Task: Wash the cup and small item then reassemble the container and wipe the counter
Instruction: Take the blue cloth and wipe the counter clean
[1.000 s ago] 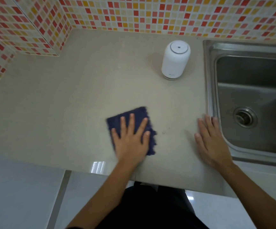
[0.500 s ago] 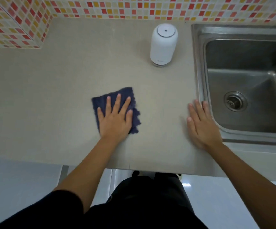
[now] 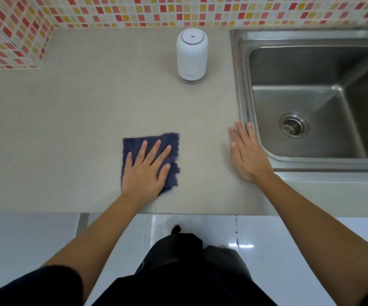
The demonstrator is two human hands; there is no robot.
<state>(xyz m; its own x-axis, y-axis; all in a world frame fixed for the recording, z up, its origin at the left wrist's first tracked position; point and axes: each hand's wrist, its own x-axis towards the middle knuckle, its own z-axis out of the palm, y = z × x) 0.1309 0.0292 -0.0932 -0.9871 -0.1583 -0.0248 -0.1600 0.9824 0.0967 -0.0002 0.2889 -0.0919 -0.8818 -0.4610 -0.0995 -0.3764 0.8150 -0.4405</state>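
A dark blue cloth (image 3: 171,144) lies flat on the beige counter (image 3: 72,120), near its front edge. My left hand (image 3: 146,171) presses down on the cloth, palm flat and fingers spread. My right hand (image 3: 245,152) rests flat on the bare counter, its fingertips touching the left rim of the steel sink (image 3: 242,69). A white cylindrical container (image 3: 192,55) with its rounded lid on stands upright at the back of the counter, left of the sink.
The sink basin with its round drain (image 3: 294,125) takes up the right side. An orange, red and yellow mosaic wall (image 3: 134,9) runs along the back and juts out at the left corner. White floor tiles show below the counter edge.
My left hand has slid the cloth a little toward the front edge and to the right, after a short push away. My right hand stays by the sink rim. The view has shifted.
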